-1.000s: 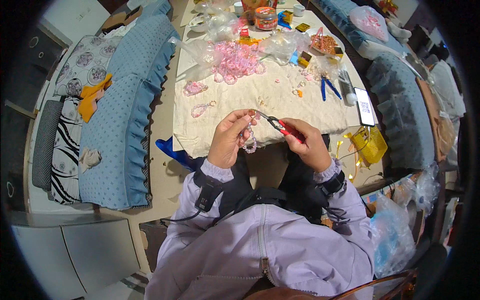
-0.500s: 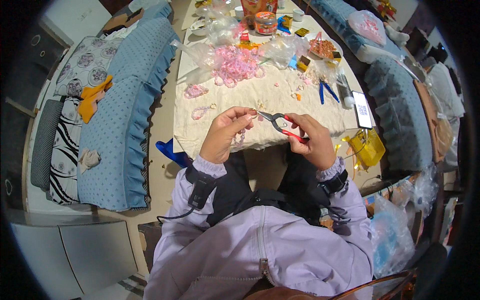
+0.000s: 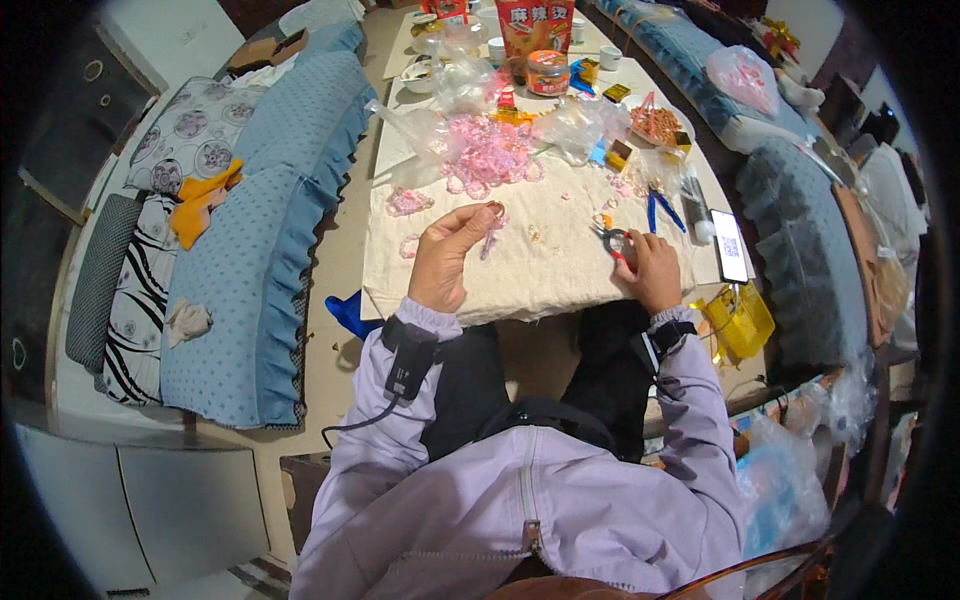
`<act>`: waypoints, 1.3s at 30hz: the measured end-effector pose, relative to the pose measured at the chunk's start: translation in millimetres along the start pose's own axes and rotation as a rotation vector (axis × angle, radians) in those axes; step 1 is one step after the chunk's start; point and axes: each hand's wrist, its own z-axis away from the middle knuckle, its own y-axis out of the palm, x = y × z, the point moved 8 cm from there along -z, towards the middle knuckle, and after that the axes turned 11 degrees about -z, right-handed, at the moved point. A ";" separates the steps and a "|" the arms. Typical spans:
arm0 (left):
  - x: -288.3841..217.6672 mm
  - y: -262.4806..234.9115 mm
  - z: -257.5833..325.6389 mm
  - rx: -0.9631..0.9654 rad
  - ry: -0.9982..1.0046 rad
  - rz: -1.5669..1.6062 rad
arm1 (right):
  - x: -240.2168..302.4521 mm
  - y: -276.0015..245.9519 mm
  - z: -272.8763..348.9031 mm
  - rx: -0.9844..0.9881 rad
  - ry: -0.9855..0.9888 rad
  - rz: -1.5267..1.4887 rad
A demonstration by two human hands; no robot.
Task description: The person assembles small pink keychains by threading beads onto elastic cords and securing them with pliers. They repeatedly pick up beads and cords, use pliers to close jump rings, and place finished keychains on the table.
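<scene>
Between the pinched thumb and fingers of my left hand is one end of a strand of pale pink and lilac beads, which hangs down over the cloth. A small ring-like piece shows at those fingertips, too small to make out well. My right hand is closed round red-handled pliers, low at the right of the cloth, their dark jaws pointing away to the left. A bead bracelet lies partly behind my left hand. Beyond it sit a small bundle of pink beads and a large heap of pink bead bracelets.
Blue-handled pliers and a lit phone lie at the right of the cream cloth. Clear plastic bags, a red-lidded jar and a bowl stand farther back. Blue-covered sofas flank the table.
My right hand has drawn the red-handled pliers away from my left fingertips and carried them right, down to the cloth. My left hand still holds the strand, slightly higher.
</scene>
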 end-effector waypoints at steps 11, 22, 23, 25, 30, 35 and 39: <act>-9.3 13.4 -6.1 0.043 0.036 0.045 | 135.2 -55.9 -83.6 0.021 -0.140 -0.880; -39.5 31.8 -4.9 0.141 0.206 0.060 | 201.7 -92.3 -113.3 0.039 -0.228 -0.746; -41.6 34.6 -4.2 0.155 0.213 0.063 | 203.7 -96.4 -113.9 0.027 -0.238 -0.714; -47.6 38.5 -1.7 0.185 0.250 0.076 | 208.2 -104.9 -116.1 0.004 -0.263 -0.650; -42.6 44.6 -2.6 0.244 0.184 0.081 | 209.6 -119.6 -123.2 0.035 -0.222 -0.784; -30.9 60.2 2.1 0.461 0.062 0.206 | 206.6 -120.7 -129.7 0.125 -0.105 -0.900; -20.1 57.2 3.7 0.418 -0.032 0.252 | 204.7 -124.2 -131.2 0.159 -0.101 -0.927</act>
